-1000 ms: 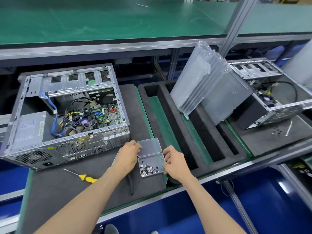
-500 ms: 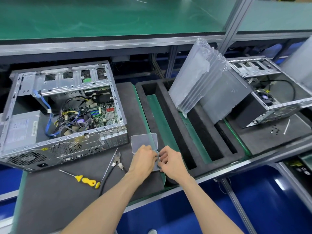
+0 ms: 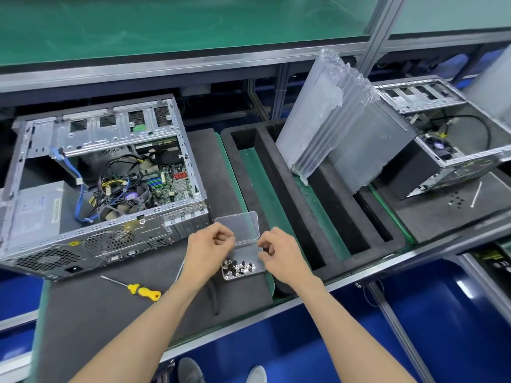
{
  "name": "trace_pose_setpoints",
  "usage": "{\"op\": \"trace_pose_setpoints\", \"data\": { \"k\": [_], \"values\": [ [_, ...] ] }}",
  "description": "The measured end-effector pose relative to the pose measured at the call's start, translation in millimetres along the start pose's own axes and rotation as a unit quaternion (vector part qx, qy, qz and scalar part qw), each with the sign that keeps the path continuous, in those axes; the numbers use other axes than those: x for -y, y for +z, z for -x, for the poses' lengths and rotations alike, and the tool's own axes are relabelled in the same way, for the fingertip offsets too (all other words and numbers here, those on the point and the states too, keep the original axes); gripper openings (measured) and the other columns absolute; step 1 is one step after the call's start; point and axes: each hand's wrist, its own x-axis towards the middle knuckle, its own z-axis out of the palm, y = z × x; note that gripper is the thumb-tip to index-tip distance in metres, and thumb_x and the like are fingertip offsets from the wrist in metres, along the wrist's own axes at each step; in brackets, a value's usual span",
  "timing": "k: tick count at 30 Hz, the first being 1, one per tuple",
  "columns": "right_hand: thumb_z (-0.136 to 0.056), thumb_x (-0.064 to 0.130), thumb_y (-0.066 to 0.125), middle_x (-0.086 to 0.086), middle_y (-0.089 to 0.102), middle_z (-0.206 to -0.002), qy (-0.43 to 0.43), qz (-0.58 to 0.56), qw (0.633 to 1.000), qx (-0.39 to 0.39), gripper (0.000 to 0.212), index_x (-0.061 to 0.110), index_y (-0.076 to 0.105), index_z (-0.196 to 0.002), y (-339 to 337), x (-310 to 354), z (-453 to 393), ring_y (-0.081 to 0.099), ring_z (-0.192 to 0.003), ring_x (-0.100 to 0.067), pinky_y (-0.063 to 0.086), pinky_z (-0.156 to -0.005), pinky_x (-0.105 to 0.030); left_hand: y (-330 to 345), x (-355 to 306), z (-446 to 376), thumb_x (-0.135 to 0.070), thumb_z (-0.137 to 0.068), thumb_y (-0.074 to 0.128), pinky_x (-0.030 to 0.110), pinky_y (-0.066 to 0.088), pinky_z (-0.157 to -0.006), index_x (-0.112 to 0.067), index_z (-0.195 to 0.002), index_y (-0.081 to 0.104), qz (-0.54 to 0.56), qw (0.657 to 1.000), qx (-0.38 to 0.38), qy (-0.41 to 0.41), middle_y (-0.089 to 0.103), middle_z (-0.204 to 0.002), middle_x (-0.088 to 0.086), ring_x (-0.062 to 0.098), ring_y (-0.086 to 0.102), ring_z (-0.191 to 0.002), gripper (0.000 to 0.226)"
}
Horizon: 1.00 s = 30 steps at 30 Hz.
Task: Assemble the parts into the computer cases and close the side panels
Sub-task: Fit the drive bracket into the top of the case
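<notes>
Hovering over a small clear screw box (image 3: 243, 265) near the front edge of the worktop (image 3: 83, 313), both hands are curled up right above it. The left hand (image 3: 208, 251) has its fingers (image 3: 225, 236) bent in toward the thumb like a pinch, but I can't tell if there's actually a screw in there. Same deal with the right hand (image 3: 282, 252): fingers (image 3: 266, 246) curled and bunched close at the tips, and whatever they might be pinching is too small to make out. The box's lid (image 3: 239, 226) is flipped open toward the back, and a pile of little screws (image 3: 237, 268) sits in the tray part. Just left of the box, toward the left end of the worktop, the open computer case (image 3: 105, 186) lies on its side on dark foam with no side panel on it, so you can see the motherboard (image 3: 168, 181), a tangle of cables (image 3: 116, 186), a blue data cable (image 3: 78, 189) and the power supply (image 3: 30, 211). A yellow-handled screwdriver (image 3: 138, 288) lies in front of the case near the front edge. Right of the box there's a black foam tray (image 3: 290, 205) with long slots, holding a sheet of air-column packing (image 3: 323, 120) leaning against a grey side panel (image 3: 370, 153). At the far right end sits a second open case (image 3: 453, 150), tilted, with some loose screws (image 3: 456, 201) on the foam by it.
</notes>
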Motion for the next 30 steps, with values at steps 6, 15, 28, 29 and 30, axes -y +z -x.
{"op": "trace_pose_setpoints", "data": {
  "k": [6,15,28,29,30],
  "values": [
    [-0.09,0.036,0.066,0.011,0.058,-0.082,-0.138,0.224,0.96,0.1,0.015,0.028,0.076,-0.083,-7.0,8.1,-10.7,0.039,-0.089,-0.016,0.026,-0.089,-0.037,-18.8,10.0,5.2,-0.004,-0.087,0.069,0.029,0.058,-0.07,-0.019,-0.078,0.074,0.038,0.998,0.014,-0.047,0.072,-0.067,0.001,0.017,0.069,-0.064,0.019],
    [-0.092,0.024,0.055,0.004,0.058,-0.079,-0.157,0.321,0.925,0.129,0.023,0.023,0.072,-0.076,2.9,17.1,-12.5,0.034,-0.087,-0.02,0.01,-0.072,-0.038,-18.1,19.0,10.9,-0.006,-0.087,0.07,0.02,0.053,-0.063,-0.02,-0.076,0.073,0.035,0.997,0.03,-0.06,0.071,-0.063,-0.003,0.006,0.063,-0.057,0.018],
    [-0.099,0.021,0.052,0.008,0.061,-0.089,0.038,-0.049,0.993,0.099,0.018,0.02,0.063,-0.085,-0.9,36.5,-15.5,0.048,-0.099,-0.014,0.027,-0.089,-0.035,-17.9,24.2,6.6,0.013,-0.091,0.05,0.019,0.05,-0.056,0.002,-0.088,0.073,0.305,0.928,0.072,-0.201,0.071,-0.074,0.015,0.017,0.063,-0.064,0.025],
    [-0.099,0.023,0.053,0.009,0.063,-0.089,0.048,-0.08,0.991,0.093,0.016,0.02,0.064,-0.088,-2.0,39.1,-16.8,0.05,-0.097,-0.014,0.032,-0.09,-0.034,-16.3,22.8,5.9,0.014,-0.091,0.049,0.02,0.052,-0.056,0.003,-0.089,0.073,0.33,0.917,0.079,-0.209,0.072,-0.076,0.017,0.017,0.065,-0.064,0.027],
    [-0.099,0.024,0.055,0.008,0.064,-0.087,0.055,-0.113,0.988,0.088,0.015,0.019,0.066,-0.089,-3.0,40.8,-18.0,0.052,-0.092,-0.014,0.038,-0.09,-0.034,-15.2,21.7,5.2,0.014,-0.09,0.048,0.021,0.053,-0.058,0.003,-0.089,0.074,0.352,0.907,0.082,-0.216,0.072,-0.078,0.019,0.018,0.067,-0.065,0.028]
  ]
}}
